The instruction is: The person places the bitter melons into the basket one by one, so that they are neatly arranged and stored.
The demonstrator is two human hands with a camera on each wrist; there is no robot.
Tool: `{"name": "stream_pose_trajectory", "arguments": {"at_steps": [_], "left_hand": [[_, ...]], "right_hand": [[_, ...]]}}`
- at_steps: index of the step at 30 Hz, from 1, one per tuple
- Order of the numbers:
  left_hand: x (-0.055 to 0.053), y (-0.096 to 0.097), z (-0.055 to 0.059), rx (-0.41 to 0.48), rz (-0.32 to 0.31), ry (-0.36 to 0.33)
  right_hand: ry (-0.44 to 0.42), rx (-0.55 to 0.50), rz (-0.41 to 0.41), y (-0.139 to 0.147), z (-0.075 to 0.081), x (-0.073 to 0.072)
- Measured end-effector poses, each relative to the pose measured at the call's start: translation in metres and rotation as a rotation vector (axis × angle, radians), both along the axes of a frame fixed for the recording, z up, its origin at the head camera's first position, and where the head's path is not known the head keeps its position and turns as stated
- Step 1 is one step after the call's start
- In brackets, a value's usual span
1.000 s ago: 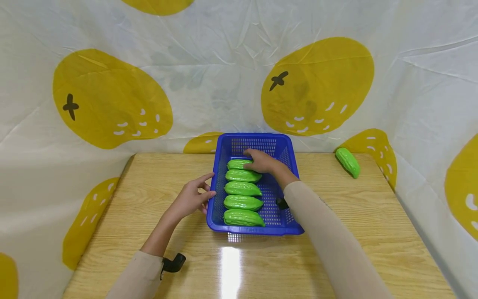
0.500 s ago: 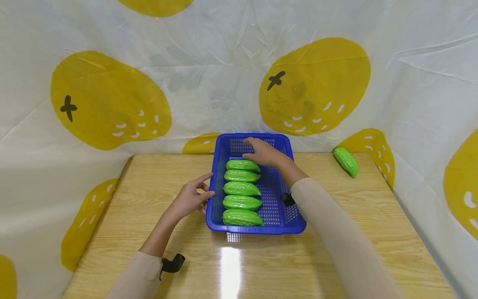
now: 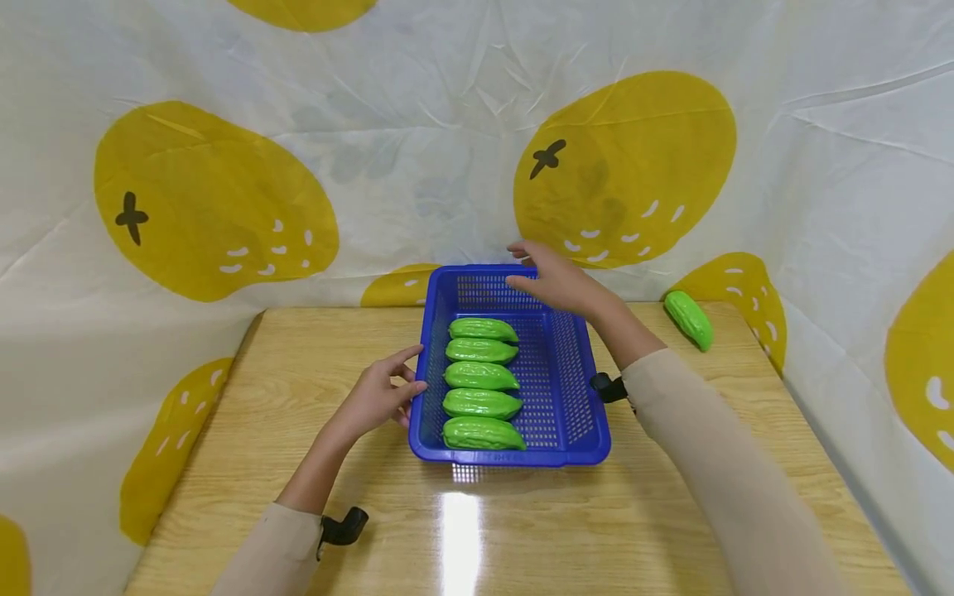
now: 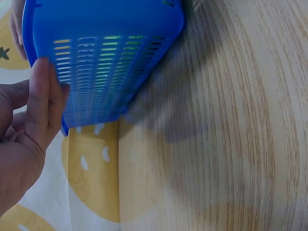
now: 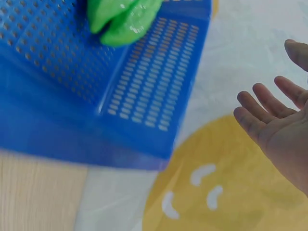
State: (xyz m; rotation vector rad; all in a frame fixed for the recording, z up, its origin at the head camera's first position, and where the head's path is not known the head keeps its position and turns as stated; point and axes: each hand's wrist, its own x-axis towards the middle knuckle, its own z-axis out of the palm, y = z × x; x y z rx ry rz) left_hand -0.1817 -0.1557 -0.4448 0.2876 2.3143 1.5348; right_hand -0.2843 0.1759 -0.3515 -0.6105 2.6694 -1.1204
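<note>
A blue plastic basket (image 3: 585, 454) stands on the wooden table, with several green bitter melons (image 3: 481, 376) lying in a row along its left side. My left hand (image 3: 376, 396) rests its fingertips against the basket's left rim from outside. In the left wrist view, the left fingers (image 4: 40, 91) lie fairly straight by the slotted wall. My right hand (image 3: 555, 280) hovers over the basket's back right corner and holds nothing. The right wrist view shows that hand's fingers (image 5: 262, 103) spread loosely, apart from the basket wall.
One more green bitter melon (image 3: 689, 319) lies at the back right of the wooden table (image 3: 313, 348). A white cloth with yellow fruit prints (image 3: 417, 165) hangs behind the table and along both sides.
My right hand has come off the rearmost bitter melon and moved up and right, toward the basket's back right corner. The left hand has stayed at the rim.
</note>
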Motion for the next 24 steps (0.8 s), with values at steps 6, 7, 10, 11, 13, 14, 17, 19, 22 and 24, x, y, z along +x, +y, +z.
{"name": "stream_pose_trajectory", "arguments": {"at_steps": [6, 7, 10, 11, 13, 14, 17, 19, 22, 24], "left_hand": [[0.001, 0.0, 0.0, 0.005, -0.004, 0.002], [0.001, 0.0, 0.001, 0.004, -0.004, 0.002], [0.001, 0.0, 0.001, -0.002, -0.003, 0.005], [0.001, 0.0, 0.001, -0.004, -0.003, 0.006], [0.001, 0.0, 0.001, -0.006, -0.006, 0.007], [0.001, 0.0, 0.001, -0.007, -0.005, 0.006], [0.002, 0.0, 0.002, -0.007, -0.002, 0.006], [0.002, 0.0, 0.002, -0.008, 0.0, 0.006], [0.002, 0.0, 0.001, -0.005, -0.001, 0.01], [0.002, 0.0, 0.001, -0.002, -0.001, 0.011]], "right_hand": [[0.031, -0.023, -0.06, 0.037, 0.003, 0.01], [0.033, -0.025, -0.072, 0.043, 0.003, 0.011], [0.029, -0.041, -0.112, 0.063, 0.0, 0.018], [0.03, -0.04, -0.127, 0.068, -0.002, 0.02], [0.029, -0.032, -0.154, 0.079, -0.004, 0.024], [0.027, -0.032, -0.166, 0.084, -0.005, 0.027], [0.025, -0.033, -0.205, 0.099, -0.008, 0.034], [0.025, -0.044, -0.221, 0.11, -0.012, 0.037], [0.021, -0.068, -0.238, 0.128, -0.021, 0.039], [0.011, -0.082, -0.248, 0.141, -0.028, 0.04]]}}
